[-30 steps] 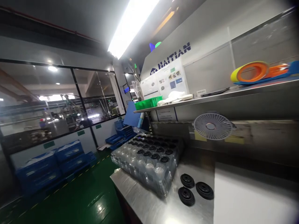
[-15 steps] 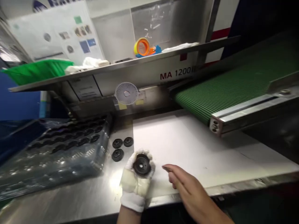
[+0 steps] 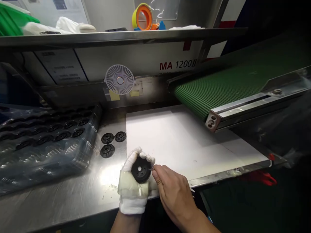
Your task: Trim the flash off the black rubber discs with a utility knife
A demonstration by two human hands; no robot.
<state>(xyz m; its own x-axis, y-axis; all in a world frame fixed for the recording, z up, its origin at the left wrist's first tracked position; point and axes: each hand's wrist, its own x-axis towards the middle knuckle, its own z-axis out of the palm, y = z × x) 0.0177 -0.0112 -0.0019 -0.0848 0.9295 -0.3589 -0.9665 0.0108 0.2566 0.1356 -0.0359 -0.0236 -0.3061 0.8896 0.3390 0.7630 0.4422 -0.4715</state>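
Note:
My left hand [image 3: 132,176], in a white glove with a pale patch over the palm, is wrapped round a black pulley-like wheel [image 3: 141,173]. The wheel's face is turned up toward me, with a light hole at its centre. My bare right hand [image 3: 173,187] is closed in a pinch at the wheel's right edge. A thin pointed metal tip [image 3: 151,169] sticks out of its fingers and meets the rim; the rest of that tool is hidden in the grip. Left of the gloved hand, three similar black wheels [image 3: 107,150] lie on the steel table [image 3: 73,200].
A clear plastic tray [image 3: 82,152] with several black wheels stands at left. White sheeting [image 3: 170,139] covers the table's right part, beneath a green conveyor belt [image 3: 218,87]. At the back are a small fan [image 3: 120,80] and a shelf [image 3: 109,37] carrying a tape roll [image 3: 134,21].
My right hand has moved in from the right, bringing the metal tip to the wheel's edge. The wheel has tilted in my left hand. The camera view has shifted and levelled.

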